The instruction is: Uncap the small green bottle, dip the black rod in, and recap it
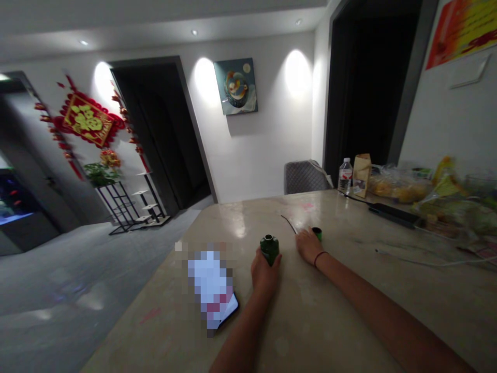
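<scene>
A small dark green bottle stands upright and uncapped on the beige table. My left hand is wrapped around its lower part. My right hand rests on the table just right of the bottle, next to a small green cap; its fingers appear curled near the cap, and whether they touch it is unclear. A thin dark stick or wire lies just beyond my right hand.
A phone with a blurred screen lies left of my left arm. At the far right stand a water bottle, a paper bag, bagged food and a black bar. A grey chair sits behind the table.
</scene>
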A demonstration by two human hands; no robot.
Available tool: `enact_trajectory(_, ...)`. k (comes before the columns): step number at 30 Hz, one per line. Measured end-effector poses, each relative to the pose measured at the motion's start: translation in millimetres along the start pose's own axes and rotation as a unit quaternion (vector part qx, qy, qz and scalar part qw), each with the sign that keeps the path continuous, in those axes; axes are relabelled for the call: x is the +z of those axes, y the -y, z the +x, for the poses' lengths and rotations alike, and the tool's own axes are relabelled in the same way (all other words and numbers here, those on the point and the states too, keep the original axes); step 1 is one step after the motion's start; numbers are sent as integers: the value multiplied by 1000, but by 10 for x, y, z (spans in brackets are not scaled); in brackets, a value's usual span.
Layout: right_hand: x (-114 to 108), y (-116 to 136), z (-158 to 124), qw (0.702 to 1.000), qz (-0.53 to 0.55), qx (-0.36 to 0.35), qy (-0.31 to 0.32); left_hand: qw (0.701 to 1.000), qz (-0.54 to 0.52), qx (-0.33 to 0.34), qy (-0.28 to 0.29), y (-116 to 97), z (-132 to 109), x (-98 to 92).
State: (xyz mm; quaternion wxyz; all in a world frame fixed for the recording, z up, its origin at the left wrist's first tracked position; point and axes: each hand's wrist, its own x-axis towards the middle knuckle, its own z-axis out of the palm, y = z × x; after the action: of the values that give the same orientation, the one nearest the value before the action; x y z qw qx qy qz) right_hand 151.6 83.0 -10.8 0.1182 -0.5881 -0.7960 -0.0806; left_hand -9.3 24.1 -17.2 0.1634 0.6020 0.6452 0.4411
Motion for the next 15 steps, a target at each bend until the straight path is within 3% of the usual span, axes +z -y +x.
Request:
enact_trajectory(11,-222,59,11,998,25,57,15,1000,11,7,3,-11,-5,-14)
enact_trajectory(15,-235,48,19,991,66,93,75,1000,22,6,4,-6,-5,-12)
